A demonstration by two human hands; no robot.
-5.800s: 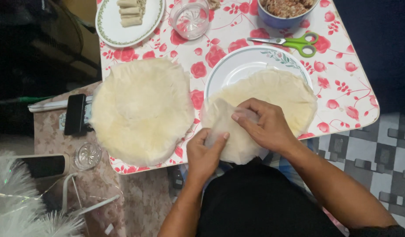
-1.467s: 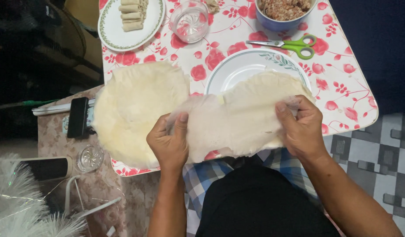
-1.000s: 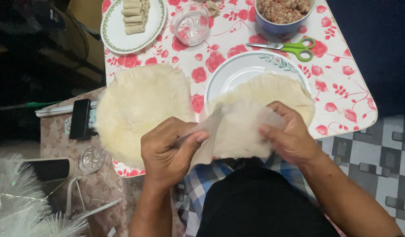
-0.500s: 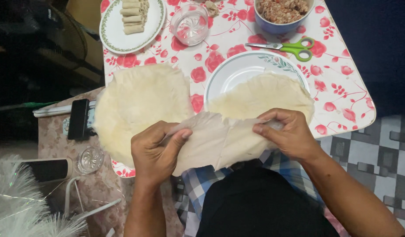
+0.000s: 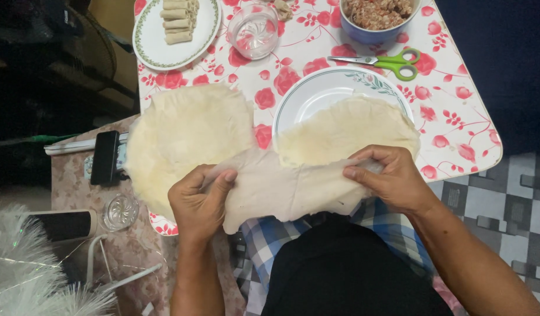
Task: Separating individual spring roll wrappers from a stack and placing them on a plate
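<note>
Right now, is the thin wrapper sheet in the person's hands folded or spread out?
Spread out. The wrapper sheet hangs as one flat layer between the left hand and right hand, each pinching an edge.

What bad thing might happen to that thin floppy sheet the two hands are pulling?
The thin wrapper sheet is stretched between the left hand and the right hand, so it might tear if pulled harder. Its lower edge sags off the table over the lap, so it may slip down. It could also stick back onto the stack on the white plate.

Thin pale wrapper sheet [image 5: 287,187] (slightly translucent) stretched flat above table edge.
</note>
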